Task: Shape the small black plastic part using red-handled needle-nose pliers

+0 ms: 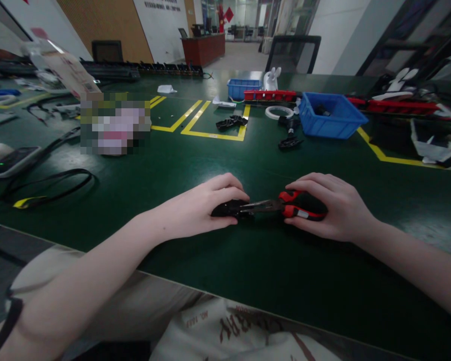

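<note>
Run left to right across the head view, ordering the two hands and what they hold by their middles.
Left hand → black piece → red-and-black pliers → right hand.

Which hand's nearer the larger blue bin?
Right. The right hand, holding red-and-black pliers, is roughly straight in front of the larger blue bin; the left hand, gripping a black part, is farther off, to its left.
</note>
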Demonstrator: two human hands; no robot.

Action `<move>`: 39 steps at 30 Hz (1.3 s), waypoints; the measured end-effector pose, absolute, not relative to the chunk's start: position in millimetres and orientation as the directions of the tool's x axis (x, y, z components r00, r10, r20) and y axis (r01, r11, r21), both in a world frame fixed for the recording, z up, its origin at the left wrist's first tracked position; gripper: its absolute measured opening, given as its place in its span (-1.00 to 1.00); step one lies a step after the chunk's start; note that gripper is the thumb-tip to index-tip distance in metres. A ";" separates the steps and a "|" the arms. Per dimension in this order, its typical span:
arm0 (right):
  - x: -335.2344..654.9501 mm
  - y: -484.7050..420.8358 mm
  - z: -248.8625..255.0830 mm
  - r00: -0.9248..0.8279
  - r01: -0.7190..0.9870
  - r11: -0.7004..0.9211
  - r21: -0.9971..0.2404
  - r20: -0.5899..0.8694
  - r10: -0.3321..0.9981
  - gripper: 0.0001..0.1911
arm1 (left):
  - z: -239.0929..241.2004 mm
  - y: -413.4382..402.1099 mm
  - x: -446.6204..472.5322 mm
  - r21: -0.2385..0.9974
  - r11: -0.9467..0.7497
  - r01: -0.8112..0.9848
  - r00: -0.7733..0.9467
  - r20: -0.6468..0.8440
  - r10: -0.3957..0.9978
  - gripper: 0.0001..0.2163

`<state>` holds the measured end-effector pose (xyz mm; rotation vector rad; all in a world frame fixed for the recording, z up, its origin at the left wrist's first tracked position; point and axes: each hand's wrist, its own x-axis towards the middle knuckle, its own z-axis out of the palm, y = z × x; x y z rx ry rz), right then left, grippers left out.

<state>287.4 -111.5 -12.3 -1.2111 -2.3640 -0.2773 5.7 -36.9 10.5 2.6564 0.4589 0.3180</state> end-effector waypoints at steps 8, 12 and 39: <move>287.7 -111.9 -14.2 -0.489 0.806 0.586 -0.077 0.472 0.734 -0.56 | 6.7 -35.0 5.9 0.158 -0.937 0.312 0.936 0.120 0.332 -0.64; 287.1 -111.3 -13.9 -0.483 0.811 0.577 -0.098 0.445 0.754 -0.57 | 5.6 -37.4 8.1 -0.013 -0.947 0.321 0.941 0.114 0.317 -0.63; 285.3 -113.5 -11.2 -0.471 0.814 0.560 -0.155 0.389 0.792 -0.57 | 6.2 -39.6 10.6 0.001 -0.948 0.317 0.942 0.115 0.316 -0.63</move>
